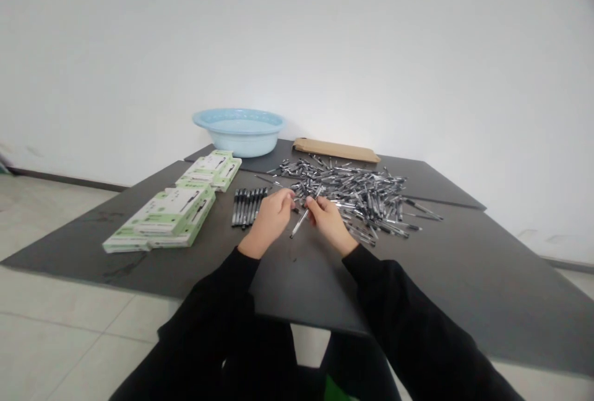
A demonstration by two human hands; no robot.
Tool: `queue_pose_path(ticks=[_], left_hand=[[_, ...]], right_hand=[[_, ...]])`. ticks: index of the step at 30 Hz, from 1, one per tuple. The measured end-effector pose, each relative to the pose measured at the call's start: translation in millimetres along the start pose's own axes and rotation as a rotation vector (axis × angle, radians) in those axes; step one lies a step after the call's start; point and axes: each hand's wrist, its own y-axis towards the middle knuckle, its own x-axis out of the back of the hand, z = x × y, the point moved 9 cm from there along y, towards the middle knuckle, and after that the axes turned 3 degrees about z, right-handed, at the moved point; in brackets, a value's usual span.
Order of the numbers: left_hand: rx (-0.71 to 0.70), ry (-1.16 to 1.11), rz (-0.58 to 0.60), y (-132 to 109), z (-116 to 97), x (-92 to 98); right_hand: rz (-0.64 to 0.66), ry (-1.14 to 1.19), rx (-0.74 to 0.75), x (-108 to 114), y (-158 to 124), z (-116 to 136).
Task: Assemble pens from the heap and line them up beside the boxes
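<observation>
My right hand [328,220] pinches a clear pen [299,225] with a dark tip. The pen slants down toward me. Just to its left is my left hand [273,215], fingers drawn together near the pen; whatever they hold, if anything, is too small to make out. Beyond both hands spreads a big loose pile of clear and black pens [357,190]. A neat row of capped black pens [247,206] lies beside my left hand, which partly covers its right end.
Stacks of green-and-white pen boxes [167,212] stand on the left of the dark table [440,277]. A light blue basin [241,135] sits at the back left. Behind the pile, a flat brown cardboard piece [336,149] lies near the white wall.
</observation>
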Motion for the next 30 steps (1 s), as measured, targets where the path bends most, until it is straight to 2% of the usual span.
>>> queue_pose_path(ticks=[2, 4, 8, 12, 18, 25, 30], left_hand=[[0.067, 0.058, -0.113, -3.6, 23.4, 29.7], [0.092, 0.091, -0.156, -10.7, 44.3, 51.1], [0.133, 0.102, -0.142, -29.3, 80.8, 72.5], [0.036, 0.188, -0.058, -40.3, 89.4, 70.6], [0.047, 0.286, -0.024, -35.9, 100.0, 58.0], [0.2, 0.465, 0.127, -36.4, 125.8, 36.8], [0.272, 0.602, 0.218, -42.5, 131.5, 30.5]], right_hand=[[0.07, -0.014, -0.032, -25.4, 1.7, -3.1], [0.154, -0.066, -0.068, -52.6, 4.6, -7.5], [0.247, -0.199, -0.189, -92.4, 18.9, -23.5], [0.271, -0.266, -0.237, -109.1, 40.8, -35.0], [0.244, -0.419, -0.247, -109.1, 72.6, -43.0], [0.174, -0.579, -0.202, -113.9, 95.7, -43.2], [0.14, -0.654, -0.148, -112.6, 96.9, -40.7]])
